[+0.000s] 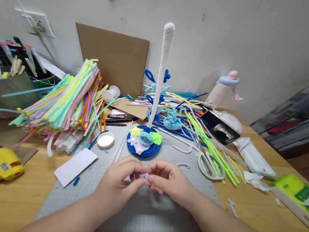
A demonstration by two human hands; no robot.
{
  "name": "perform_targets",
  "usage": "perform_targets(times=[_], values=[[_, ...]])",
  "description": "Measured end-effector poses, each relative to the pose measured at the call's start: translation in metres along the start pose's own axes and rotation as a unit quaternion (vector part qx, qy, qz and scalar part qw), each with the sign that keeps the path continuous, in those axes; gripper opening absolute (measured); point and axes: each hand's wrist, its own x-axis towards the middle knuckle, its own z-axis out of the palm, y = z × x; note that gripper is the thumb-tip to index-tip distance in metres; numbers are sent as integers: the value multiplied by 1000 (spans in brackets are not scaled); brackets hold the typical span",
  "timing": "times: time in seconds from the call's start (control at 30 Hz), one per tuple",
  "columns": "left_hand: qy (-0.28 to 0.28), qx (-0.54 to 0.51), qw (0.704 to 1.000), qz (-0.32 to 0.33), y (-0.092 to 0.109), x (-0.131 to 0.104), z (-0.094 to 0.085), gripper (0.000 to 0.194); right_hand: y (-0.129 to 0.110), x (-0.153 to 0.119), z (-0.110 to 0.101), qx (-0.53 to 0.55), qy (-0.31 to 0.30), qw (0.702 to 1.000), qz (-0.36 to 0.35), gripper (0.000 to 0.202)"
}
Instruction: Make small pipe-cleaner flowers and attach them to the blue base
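A small lavender piece, apparently a bent bit of pipe cleaner (144, 175), is pinched between my two hands above the cutting mat (157, 213). My left hand (125, 179) grips it with thumb and forefinger. From the other side my right hand (171, 179) closes on it, and the fingers hide most of its shape. Just beyond them stands a round blue base (131, 147) carrying yellow, green, light blue and white-pink fuzzy shapes. A tall white wrapped post (163, 65) rises behind the base's decorations. Two curved lavender pipe cleaner pieces (184, 165) lie to the right.
Scissors (210, 166), a phone (220, 128) and loose green stems (217, 156) lie right. Left are a pipe cleaner bundle (69, 102), a yellow glue gun (0, 167), a white card (76, 166) and a round lid (105, 140). Cardboard (111, 55) leans on the wall.
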Motion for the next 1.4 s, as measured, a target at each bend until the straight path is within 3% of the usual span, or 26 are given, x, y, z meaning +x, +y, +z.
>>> perform_targets(times=[0.17,0.5,0.63,0.73,0.93,1.17,1.4], values=[[-11,37,998,45,0,-2,0,9,-4,-3,3,-56,7,998,0,26],[10,8,1000,13,3,0,-1,5,1,-6,5,-100,12,994,-34,23],[13,-23,999,-31,5,-2,1,4,6,-6,2,-160,45,983,-78,26],[16,-84,991,-102,5,-1,3,9,3,-9,0,-202,86,967,-127,21],[-1,-294,926,-237,0,5,6,20,-5,-14,5,-268,68,942,-192,3],[-38,-360,894,-265,-1,4,7,22,-3,-13,4,-300,75,928,-209,3],[-31,-354,897,-263,-3,5,8,22,-1,-14,6,-349,101,901,-237,9]])
